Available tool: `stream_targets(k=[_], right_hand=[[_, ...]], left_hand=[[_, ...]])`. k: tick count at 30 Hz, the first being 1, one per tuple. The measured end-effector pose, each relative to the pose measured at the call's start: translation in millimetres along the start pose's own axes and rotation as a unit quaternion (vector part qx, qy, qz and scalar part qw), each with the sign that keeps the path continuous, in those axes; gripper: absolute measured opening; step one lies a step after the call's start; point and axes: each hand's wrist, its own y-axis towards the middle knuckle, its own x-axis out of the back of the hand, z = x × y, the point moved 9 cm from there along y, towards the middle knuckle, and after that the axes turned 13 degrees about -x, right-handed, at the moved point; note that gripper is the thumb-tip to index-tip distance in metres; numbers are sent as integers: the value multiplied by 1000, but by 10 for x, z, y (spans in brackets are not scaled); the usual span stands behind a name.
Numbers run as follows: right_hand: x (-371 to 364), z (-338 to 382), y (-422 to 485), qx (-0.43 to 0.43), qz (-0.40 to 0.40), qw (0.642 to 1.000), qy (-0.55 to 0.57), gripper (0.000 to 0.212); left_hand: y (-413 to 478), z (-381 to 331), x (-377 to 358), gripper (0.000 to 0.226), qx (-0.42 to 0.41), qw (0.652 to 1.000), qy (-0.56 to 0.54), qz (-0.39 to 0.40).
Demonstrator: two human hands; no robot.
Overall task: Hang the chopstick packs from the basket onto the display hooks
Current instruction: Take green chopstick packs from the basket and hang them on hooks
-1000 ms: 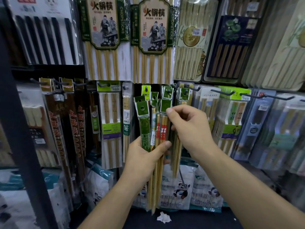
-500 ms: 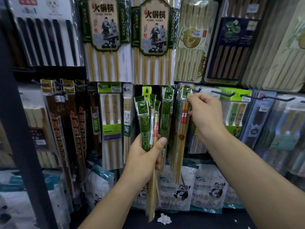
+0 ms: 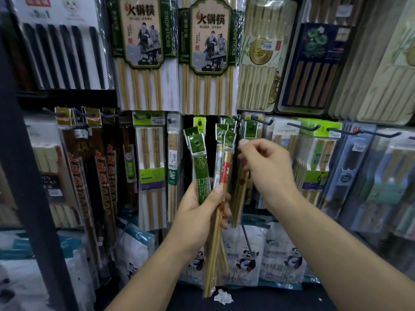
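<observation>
My left hand grips a bundle of slim chopstick packs with green headers, held upright in front of the display. My right hand is just right of the bundle, with thumb and forefinger pinched at the header of the red-labelled pack at the bundle's right side. Above the right hand, matching green-header packs hang on a dark display hook. The basket is out of view.
Large boxed chopstick sets fill the upper row. More hooks with hanging packs run to the right, and dark lacquered sets hang at left. Panda-print bags stand below. A dark upright post is at far left.
My right hand pulled a pack from the bundle, carried it up right to the hook and left it hanging. It has now dropped back left to the bundle's top. The bundle is thinner.
</observation>
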Motion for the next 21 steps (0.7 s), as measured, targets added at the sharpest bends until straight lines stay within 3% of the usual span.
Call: stream_targets(k=[5,8,11,21], right_hand=[[-148,12,-73,-19,61,997,31,17],[-62,35,-7,-32,36,997,56,19],[69,99,88,-31,0,996,87,24],[180,93,324,-32,-59,997,35,25]], left_hand=[[-22,12,-54,27,5,999,-34,5],[-25,38,23,16,16,998,-51,-29],[-15,53,134,21,15,998,3,-56],[-13,37,99,11,23,999,27,-37]])
